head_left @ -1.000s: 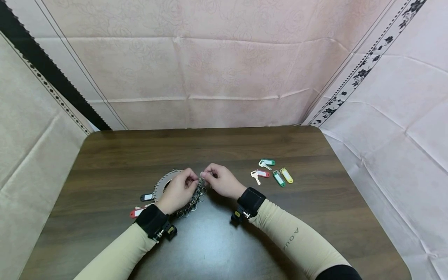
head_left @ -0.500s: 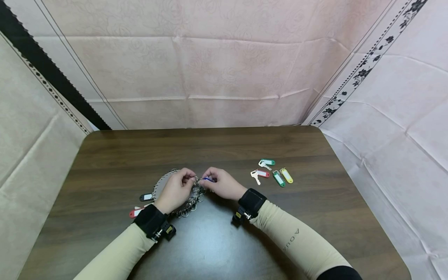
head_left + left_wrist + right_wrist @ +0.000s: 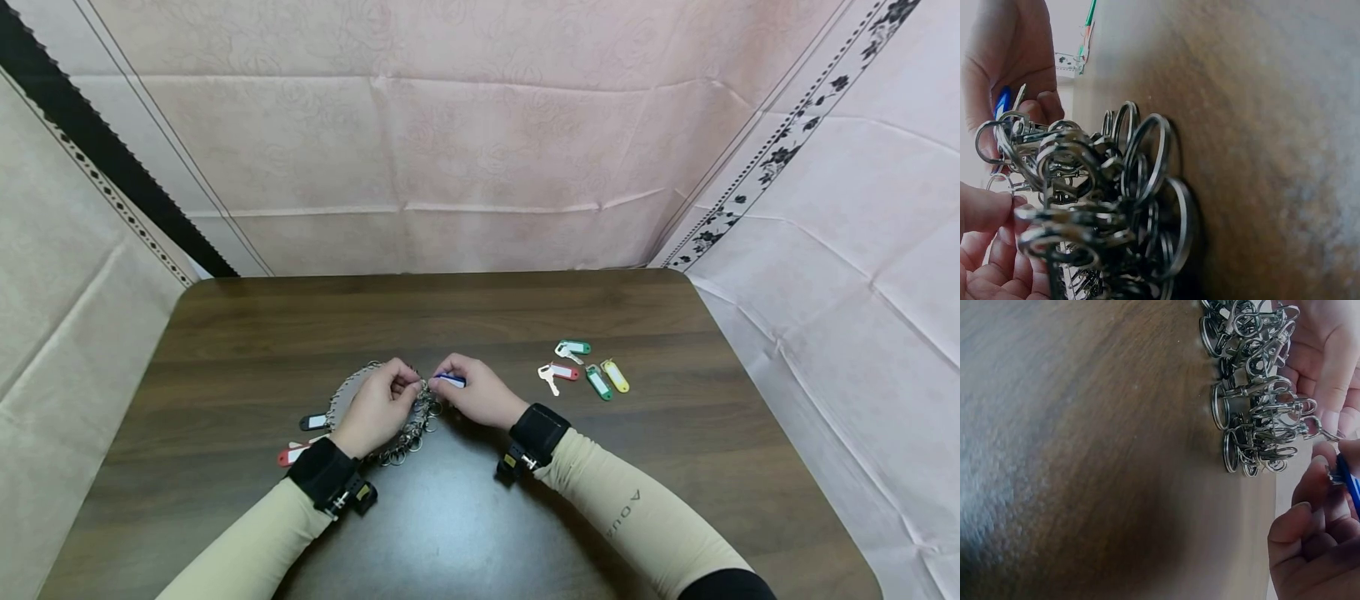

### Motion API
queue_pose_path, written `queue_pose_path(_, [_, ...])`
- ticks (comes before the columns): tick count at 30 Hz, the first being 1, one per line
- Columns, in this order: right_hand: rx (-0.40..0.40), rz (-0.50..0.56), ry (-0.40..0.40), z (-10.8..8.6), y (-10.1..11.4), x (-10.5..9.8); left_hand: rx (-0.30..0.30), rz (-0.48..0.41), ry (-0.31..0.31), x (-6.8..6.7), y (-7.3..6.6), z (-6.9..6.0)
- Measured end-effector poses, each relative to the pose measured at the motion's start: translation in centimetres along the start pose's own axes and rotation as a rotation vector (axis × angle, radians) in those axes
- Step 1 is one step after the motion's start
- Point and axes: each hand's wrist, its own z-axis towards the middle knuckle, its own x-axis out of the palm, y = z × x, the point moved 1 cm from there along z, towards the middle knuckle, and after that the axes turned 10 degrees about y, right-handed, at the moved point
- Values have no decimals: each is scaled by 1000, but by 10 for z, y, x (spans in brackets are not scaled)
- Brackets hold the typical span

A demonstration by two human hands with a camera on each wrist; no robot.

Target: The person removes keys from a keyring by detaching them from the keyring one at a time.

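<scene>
A round grey hoop (image 3: 344, 397) lies on the table, its rim hung with metal swivel clasps and split rings (image 3: 1150, 159). My left hand (image 3: 378, 410) is over the hoop, its thumb and fingers pinching a small ring (image 3: 1000, 182) at the right side of the bunch. Facing it, my right hand (image 3: 480, 393) pinches a blue key tag (image 3: 452, 380) with a white label. A key (image 3: 1019, 97) shows beside the blue tag in the left wrist view. The fingertips of both hands nearly meet at the clasps (image 3: 1266, 409). Whether tag and ring are joined is hidden.
To the right lie two green key tags (image 3: 597, 382) (image 3: 576, 347), a red key tag (image 3: 566, 372) and a yellow key tag (image 3: 615, 376), some with keys. Left of the hoop are a black key tag (image 3: 312, 422) and another red tag (image 3: 292, 455). Cloth hangs behind the table.
The blue key tag, hidden one second ago, has come into sight in my right hand and now shows its white label. My right fingers have turned slightly; both hands stay near the same spot.
</scene>
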Motion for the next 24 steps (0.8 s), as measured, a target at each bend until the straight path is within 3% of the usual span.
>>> queue_pose_path(10, [-3, 3, -37, -2, 4, -1, -21, -32, 37, 0, -4, 0])
queue_pose_path(18, [-32, -31, -81, 0, 1, -2, 32, -38, 128, -1, -5, -2])
queue_pose_path(24, [-19, -4, -53, -2, -2, -1, -10, -33, 99, -1, -3, -2])
